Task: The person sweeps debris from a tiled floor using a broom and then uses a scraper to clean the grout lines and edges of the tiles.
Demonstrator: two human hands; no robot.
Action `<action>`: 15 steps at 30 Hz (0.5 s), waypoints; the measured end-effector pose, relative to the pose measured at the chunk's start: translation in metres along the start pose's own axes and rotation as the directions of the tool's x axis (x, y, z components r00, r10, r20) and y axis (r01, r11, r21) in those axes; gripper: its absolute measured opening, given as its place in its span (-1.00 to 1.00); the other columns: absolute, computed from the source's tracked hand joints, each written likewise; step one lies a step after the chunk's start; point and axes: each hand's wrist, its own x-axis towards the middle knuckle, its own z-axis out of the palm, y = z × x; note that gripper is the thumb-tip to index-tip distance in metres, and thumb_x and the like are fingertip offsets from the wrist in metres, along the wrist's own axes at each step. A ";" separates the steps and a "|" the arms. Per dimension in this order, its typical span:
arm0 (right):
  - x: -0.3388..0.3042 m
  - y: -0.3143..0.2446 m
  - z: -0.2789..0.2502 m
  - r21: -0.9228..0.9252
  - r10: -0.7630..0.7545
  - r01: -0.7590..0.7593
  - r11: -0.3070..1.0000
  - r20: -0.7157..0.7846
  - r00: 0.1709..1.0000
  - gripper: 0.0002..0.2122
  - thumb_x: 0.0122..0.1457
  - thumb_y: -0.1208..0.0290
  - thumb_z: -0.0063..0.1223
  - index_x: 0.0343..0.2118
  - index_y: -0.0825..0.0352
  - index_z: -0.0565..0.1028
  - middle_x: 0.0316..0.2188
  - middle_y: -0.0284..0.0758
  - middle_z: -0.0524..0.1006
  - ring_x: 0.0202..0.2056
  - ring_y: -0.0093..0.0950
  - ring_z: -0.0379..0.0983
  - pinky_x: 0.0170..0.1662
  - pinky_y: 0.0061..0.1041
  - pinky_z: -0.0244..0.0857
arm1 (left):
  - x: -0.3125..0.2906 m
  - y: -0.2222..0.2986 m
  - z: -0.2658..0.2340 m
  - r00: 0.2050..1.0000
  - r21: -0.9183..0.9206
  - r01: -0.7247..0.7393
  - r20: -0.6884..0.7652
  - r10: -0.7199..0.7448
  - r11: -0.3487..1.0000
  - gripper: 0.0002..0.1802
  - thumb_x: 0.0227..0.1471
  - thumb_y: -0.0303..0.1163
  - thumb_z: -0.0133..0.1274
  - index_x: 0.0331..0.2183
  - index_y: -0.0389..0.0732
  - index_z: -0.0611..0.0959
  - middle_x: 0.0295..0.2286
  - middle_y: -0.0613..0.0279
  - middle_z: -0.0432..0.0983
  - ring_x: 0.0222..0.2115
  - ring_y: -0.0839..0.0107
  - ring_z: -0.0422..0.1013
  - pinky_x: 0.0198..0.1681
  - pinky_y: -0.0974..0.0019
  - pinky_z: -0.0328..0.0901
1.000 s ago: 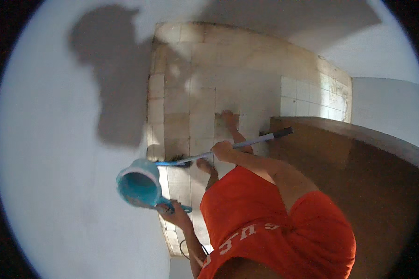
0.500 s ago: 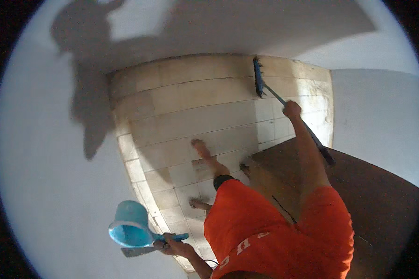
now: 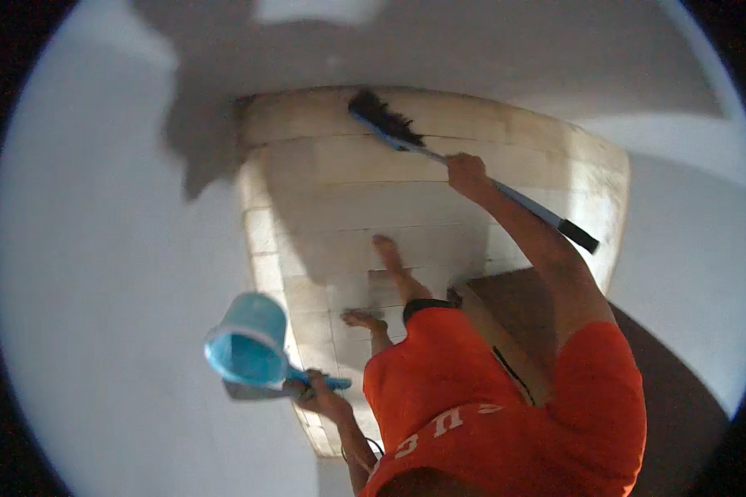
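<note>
My right hand is closed round the handle of a broom, which has a blue head and dark bristles. The bristles are at the far tiles by the foot of the wall; whether they touch is hard to tell. In my left hand, at the lower left, is the handle of a light-blue plastic dipper, tilted so its mouth shows. A flat grey blade-like thing sticks out under the dipper from the same hand; its kind is not clear.
Pale tiles cover the floor under my bare feet. White walls stand at the left and right, and another closes the far side. A brown flat-topped piece of furniture is close on my right.
The broom head has swung left along the far tiles and turned, its bristles now toward the wall. My right hand moved left with it. My left hand and the dipper rose slightly in view.
</note>
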 end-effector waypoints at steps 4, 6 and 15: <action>-0.005 -0.101 -0.008 -0.255 -0.532 0.495 0.831 -0.101 0.841 -0.73 -0.10 0.48 -0.05 -0.25 0.32 0.43 -0.46 -0.20 0.48 -0.39 -0.31 0.46 -0.37 -0.32 0.35 | 0.008 0.002 -0.013 0.999 -0.030 0.040 -0.015 -0.040 0.999 -0.73 -0.22 -0.60 -0.04 -0.42 -0.17 0.25 -0.52 0.32 0.19 -0.52 0.54 0.21 -0.51 0.46 0.20; -0.001 -0.117 -0.025 -0.229 -0.523 0.512 0.828 0.014 0.852 -0.71 -0.10 0.49 -0.05 -0.22 0.29 0.44 -0.46 -0.22 0.48 -0.40 -0.30 0.46 -0.37 -0.31 0.34 | 0.014 0.002 -0.023 0.999 -0.015 0.033 -0.029 -0.034 0.999 -0.72 -0.23 -0.60 -0.03 -0.42 -0.17 0.25 -0.53 0.32 0.19 -0.53 0.53 0.22 -0.52 0.47 0.21; 0.140 -0.082 -0.070 -0.280 -0.350 0.327 0.903 -0.036 0.936 -0.78 -0.10 0.44 -0.03 -0.32 0.19 0.50 -0.47 -0.19 0.48 -0.38 -0.20 0.44 -0.31 -0.26 0.30 | 0.012 -0.030 -0.025 0.965 -0.202 0.052 -0.242 -0.101 0.978 -0.69 -0.14 -0.46 0.06 -0.31 -0.20 0.32 -0.56 0.31 0.32 -0.54 0.51 0.29 -0.52 0.48 0.22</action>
